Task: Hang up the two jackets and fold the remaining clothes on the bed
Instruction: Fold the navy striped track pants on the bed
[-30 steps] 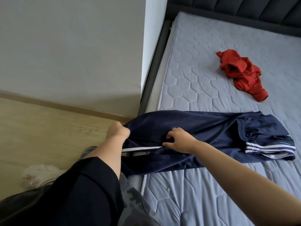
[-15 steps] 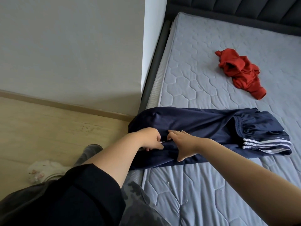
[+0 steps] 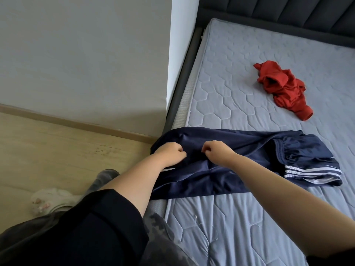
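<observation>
Navy track trousers (image 3: 240, 150) with white side stripes lie stretched across the grey quilted mattress (image 3: 249, 217), waistband to the right, legs hanging over the left edge. My left hand (image 3: 170, 151) and my right hand (image 3: 217, 150) both pinch the navy fabric near the leg end, fingers curled, a small gap between them. A crumpled red garment (image 3: 282, 89) lies farther up the mattress, apart from the trousers.
A dark bed frame (image 3: 182, 81) runs along the mattress's left side beside a white wall corner (image 3: 180, 45). The dark padded headboard (image 3: 288, 14) closes the far end. Wooden floor (image 3: 57, 150) lies left, with my socked foot (image 3: 48, 200) on it.
My left hand moved right from the trouser hem toward my right hand. Both hands have shifted up on the fabric and now bunch it; the white stripe under them is mostly covered.
</observation>
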